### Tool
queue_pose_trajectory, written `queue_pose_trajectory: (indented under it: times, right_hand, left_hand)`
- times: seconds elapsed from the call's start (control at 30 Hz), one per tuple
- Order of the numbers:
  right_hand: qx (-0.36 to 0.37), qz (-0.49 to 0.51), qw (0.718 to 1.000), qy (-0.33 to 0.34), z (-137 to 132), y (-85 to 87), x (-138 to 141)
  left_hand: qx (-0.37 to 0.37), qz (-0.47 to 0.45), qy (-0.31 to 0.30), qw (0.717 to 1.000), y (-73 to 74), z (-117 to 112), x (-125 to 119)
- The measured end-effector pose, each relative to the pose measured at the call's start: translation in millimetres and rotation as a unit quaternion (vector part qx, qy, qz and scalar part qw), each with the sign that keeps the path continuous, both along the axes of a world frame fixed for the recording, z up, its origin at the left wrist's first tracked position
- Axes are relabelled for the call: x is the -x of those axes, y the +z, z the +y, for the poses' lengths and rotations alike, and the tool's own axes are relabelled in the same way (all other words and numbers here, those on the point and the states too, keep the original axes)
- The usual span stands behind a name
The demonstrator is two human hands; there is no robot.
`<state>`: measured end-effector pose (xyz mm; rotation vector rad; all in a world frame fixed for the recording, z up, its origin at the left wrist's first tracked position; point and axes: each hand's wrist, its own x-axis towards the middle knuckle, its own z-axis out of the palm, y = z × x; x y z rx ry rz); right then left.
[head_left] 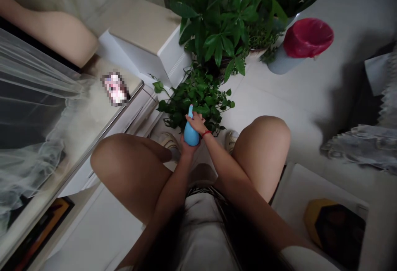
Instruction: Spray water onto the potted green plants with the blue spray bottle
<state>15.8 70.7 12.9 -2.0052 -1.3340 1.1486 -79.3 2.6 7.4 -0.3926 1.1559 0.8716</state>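
Both hands are at a small, rounded blue spray bottle (191, 135) in front of my knees. My left hand (187, 147) is wrapped round the bottle's lower body from below, its fingers mostly hidden. The fingers of my right hand (197, 123) close round the neck, under the light blue top (190, 110); a red bracelet circles that wrist. Just beyond the bottle, a leafy trailing plant (201, 89) spreads low over the floor.
Taller broad-leaved plants (221, 35) stand behind. A grey bin (283, 58) with a red liner (307, 39) is at the back right. Along the left runs a cabinet ledge (93, 118) carrying a pixelated item (114, 88). A white box-like cabinet (139, 25) adjoins it.
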Motion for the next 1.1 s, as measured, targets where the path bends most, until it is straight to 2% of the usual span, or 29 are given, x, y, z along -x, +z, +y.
queue_pose_trajectory:
  times: [0.33, 0.73, 0.9, 1.1]
  right_hand:
    - [0.000, -0.050, 0.999, 0.021, 2, -0.5, 6]
    - [-0.002, -0.093, 0.995, 0.032, -3, -3.8, 4]
    - [-0.011, -0.123, 0.991, 0.057, -5, -1.8, 2]
    - [-0.015, -0.111, 0.991, 0.070, -6, 1.0, 6]
  left_hand:
    - [0.018, 0.008, 0.029, 0.999, 4.8, -4, -4]
    - [0.016, 0.006, 0.039, 0.999, -8.9, -12, -11]
    - [0.010, 0.003, 0.050, 0.999, -11.3, -16, -15]
    - [0.006, -0.005, 0.055, 0.998, -14.3, -21, -16]
